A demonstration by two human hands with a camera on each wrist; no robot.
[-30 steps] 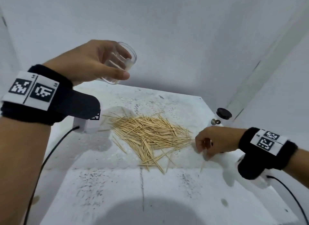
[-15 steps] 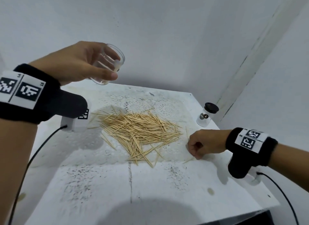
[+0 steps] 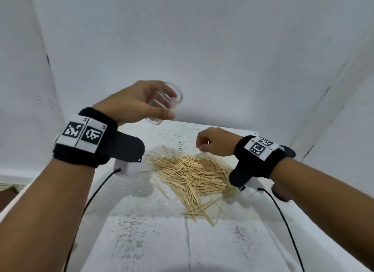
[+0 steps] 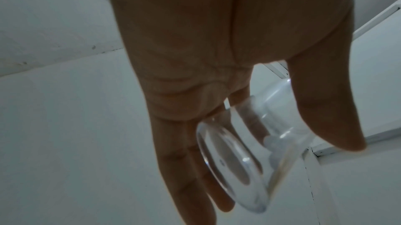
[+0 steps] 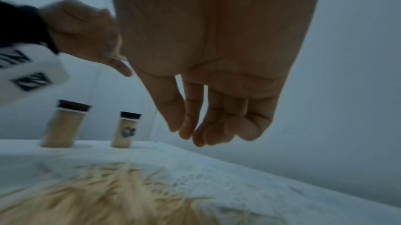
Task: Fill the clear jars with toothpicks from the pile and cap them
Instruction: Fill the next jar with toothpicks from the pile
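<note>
My left hand (image 3: pixel 169 105) grips a clear jar (image 3: pixel 159 102) in the air above the far side of the table, tilted with its open mouth up and to the right. The left wrist view shows the jar (image 4: pixel 238 151) with nothing inside, held between thumb and fingers (image 4: pixel 180 160). The toothpick pile (image 3: pixel 192 174) lies loose in the middle of the white table (image 3: pixel 162 241). My right hand (image 3: pixel 202 146) hovers over the pile's far edge, just right of the jar, its fingertips (image 5: pixel 188 129) bunched. A thin sliver, apparently one toothpick, shows in the pinch.
Two jars packed with toothpicks and closed with black caps (image 5: pixel 63 125) (image 5: pixel 125 131) stand at the table's far edge in the right wrist view. White walls enclose the table. A brown box (image 3: pixel 8 192) sits off the left edge. Cables trail from both wrists.
My right hand rose off the table at the pile's right side and moved up and left toward the jar. The left hand kept the jar aloft.
</note>
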